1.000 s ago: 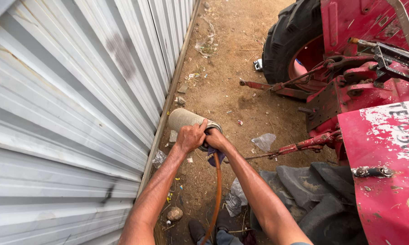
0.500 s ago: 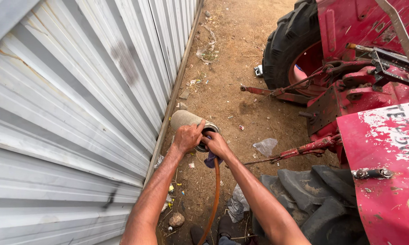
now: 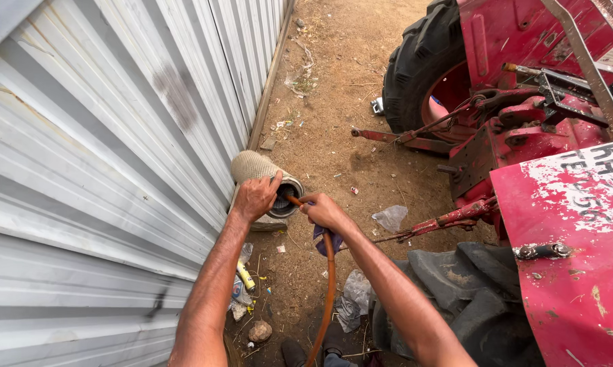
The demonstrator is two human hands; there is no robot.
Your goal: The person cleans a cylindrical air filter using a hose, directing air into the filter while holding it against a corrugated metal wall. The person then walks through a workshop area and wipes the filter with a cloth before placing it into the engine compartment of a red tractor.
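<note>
A tan cylindrical air filter (image 3: 253, 166) lies on its side against the corrugated metal wall, its open metal end facing me. My left hand (image 3: 255, 198) grips the rim of that open end. My right hand (image 3: 325, 212) holds an orange hose (image 3: 329, 285) together with a dark cloth (image 3: 324, 240). The hose tip points into the filter's opening. The hose runs down from my right hand toward my feet.
A corrugated grey metal wall (image 3: 102, 136) fills the left. A red tractor (image 3: 557, 163) with a black tyre (image 3: 418, 64) and linkage arms stands at the right. Litter, plastic scraps (image 3: 390, 217), a stone (image 3: 259, 331) and a tube lie on the dirt ground.
The view has shifted a little. My right hand has drawn slightly apart from the left, and the hose tip now shows at the filter's opening.
</note>
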